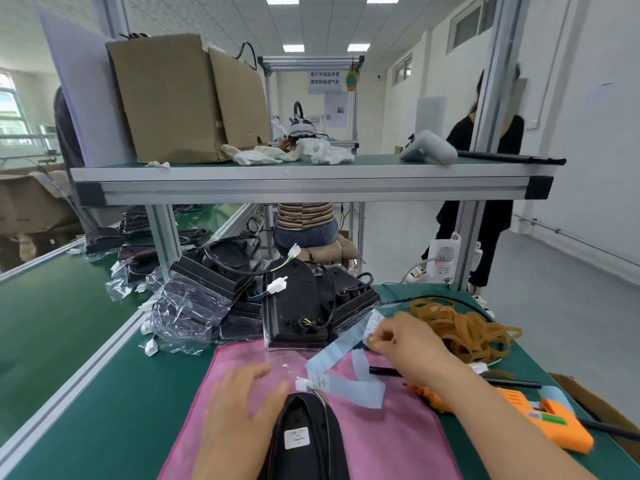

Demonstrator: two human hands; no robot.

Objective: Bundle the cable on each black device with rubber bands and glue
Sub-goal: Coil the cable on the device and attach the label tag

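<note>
Head cam: black device (306, 436) near centre on pink mat (384, 441), green table (104, 393).
L hand (242, 407) at its left edge, fingers loosely spread; R hand (412, 349) by rubber-band pile (465, 332), fingers curled, grip unclear; orange glue gun (549, 422) near right.

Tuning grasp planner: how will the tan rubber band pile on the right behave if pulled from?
Probably floppy and light: the rubber bands lie in limp, sagging loops. Likely to snag: they're tangled in a heap, so neighbours may drag along.
</note>
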